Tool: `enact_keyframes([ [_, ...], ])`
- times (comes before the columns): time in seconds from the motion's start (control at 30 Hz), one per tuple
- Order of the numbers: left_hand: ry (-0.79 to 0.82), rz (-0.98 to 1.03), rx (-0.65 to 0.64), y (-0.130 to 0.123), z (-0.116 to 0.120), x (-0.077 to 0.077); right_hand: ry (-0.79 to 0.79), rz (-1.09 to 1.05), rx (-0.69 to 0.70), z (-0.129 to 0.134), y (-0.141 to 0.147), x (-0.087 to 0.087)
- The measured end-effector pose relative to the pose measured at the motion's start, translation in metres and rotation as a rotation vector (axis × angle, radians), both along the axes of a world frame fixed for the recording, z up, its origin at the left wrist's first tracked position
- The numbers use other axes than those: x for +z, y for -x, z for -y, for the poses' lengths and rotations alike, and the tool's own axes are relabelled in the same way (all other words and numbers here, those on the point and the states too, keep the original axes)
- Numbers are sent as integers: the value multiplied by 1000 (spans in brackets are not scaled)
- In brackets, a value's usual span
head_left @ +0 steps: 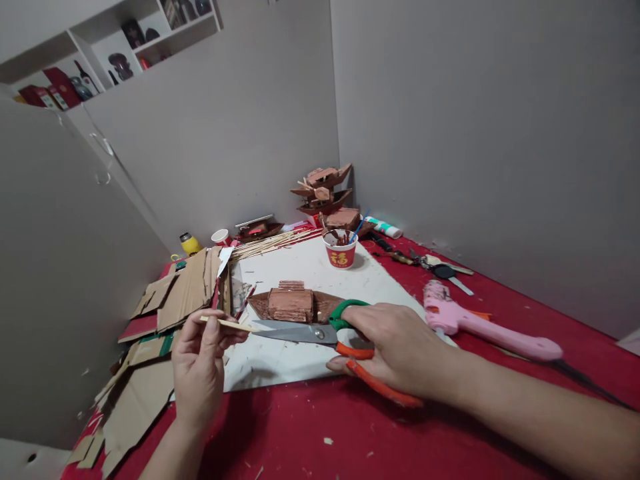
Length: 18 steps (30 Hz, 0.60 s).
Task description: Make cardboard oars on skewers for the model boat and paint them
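My left hand (pixel 203 353) pinches a thin wooden stick (pixel 227 324) between thumb and fingers. Scissors (pixel 300 333) with green and orange handles are in my right hand (pixel 395 340); their blade tips meet the right end of the stick. Just behind the blades, a brown model boat (pixel 290 305) with a ridged roof rests on a white board (pixel 310 360).
Cardboard pieces (pixel 187 287) pile up at the left. A paper cup (pixel 341 250) with brown paint stands behind the boat. A pink glue gun (pixel 490 327) lies at the right. More model boats (pixel 325 190) are stacked in the back corner, near thin sticks (pixel 277 244).
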<state>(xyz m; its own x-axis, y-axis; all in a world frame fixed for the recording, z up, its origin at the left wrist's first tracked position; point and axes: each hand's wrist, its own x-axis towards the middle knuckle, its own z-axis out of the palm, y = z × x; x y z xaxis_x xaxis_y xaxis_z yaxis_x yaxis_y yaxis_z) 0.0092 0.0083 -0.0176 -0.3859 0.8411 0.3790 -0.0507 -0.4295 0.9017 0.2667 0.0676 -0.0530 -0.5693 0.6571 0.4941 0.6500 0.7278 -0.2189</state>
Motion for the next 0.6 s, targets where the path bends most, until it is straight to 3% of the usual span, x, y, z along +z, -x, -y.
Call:
enact_keyframes([
  [0.6,-11,-139,52,-7,6,-6,54,108,34,2,3,1],
])
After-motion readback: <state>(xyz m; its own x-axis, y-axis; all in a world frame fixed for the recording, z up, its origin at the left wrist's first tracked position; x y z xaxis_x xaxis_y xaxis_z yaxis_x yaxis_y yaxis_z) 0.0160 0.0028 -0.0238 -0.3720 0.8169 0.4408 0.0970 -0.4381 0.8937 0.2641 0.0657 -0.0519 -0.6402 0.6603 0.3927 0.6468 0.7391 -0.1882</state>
